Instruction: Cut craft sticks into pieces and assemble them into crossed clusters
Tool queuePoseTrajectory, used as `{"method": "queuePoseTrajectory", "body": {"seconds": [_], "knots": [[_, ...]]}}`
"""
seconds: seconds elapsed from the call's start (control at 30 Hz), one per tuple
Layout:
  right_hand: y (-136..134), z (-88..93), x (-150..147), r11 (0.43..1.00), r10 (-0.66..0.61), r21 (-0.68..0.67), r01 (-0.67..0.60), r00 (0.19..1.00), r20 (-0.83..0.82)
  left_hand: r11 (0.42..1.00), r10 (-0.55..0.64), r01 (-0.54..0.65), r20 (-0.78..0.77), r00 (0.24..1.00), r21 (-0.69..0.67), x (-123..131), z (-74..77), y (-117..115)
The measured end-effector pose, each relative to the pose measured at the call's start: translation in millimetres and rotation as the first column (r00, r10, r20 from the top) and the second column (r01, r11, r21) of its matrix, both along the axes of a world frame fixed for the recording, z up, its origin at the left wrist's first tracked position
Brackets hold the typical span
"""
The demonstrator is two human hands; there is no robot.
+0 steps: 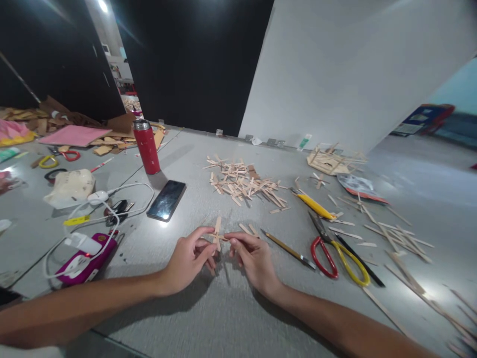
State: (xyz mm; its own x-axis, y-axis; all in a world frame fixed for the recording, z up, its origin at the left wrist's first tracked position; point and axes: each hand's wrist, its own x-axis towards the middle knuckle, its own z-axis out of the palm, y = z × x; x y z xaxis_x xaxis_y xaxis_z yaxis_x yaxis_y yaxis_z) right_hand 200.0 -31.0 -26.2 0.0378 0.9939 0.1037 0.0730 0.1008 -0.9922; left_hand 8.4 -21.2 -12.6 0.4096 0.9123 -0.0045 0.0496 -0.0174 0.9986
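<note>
Between my two hands, just above the table, is a small cross of flat wooden sticks (217, 226). My left hand (192, 256) pinches it from the left with thumb and fingers. From the right, the fingertips of my right hand (253, 256) are closed on the end of its sideways arm. Two loose sticks (249, 229) lie just behind my right hand. Beside it rests a thin brown-handled brush or knife (288, 250), whose exact kind I cannot tell. A heap of short wooden sticks (246, 181) lies beyond my hands.
To the right lie scissors (337, 251) with red and yellow handles, a yellow cutter (315, 206) and scattered long sticks (402, 241). On the left are a phone (167, 200), a red bottle (146, 147), a purple power strip (89, 258) with white cables, and a wrapped white block (70, 188).
</note>
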Motion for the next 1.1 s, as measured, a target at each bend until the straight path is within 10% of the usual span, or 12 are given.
{"method": "queuePoseTrajectory", "body": {"seconds": [1.1], "knots": [[-3.7, 0.2, -0.7, 0.996, 0.086, 0.033, -0.089, 0.994, 0.064, 0.999, -0.025, 0.026, -0.037, 0.999, 0.022, -0.9, 2.3, -1.6]]}}
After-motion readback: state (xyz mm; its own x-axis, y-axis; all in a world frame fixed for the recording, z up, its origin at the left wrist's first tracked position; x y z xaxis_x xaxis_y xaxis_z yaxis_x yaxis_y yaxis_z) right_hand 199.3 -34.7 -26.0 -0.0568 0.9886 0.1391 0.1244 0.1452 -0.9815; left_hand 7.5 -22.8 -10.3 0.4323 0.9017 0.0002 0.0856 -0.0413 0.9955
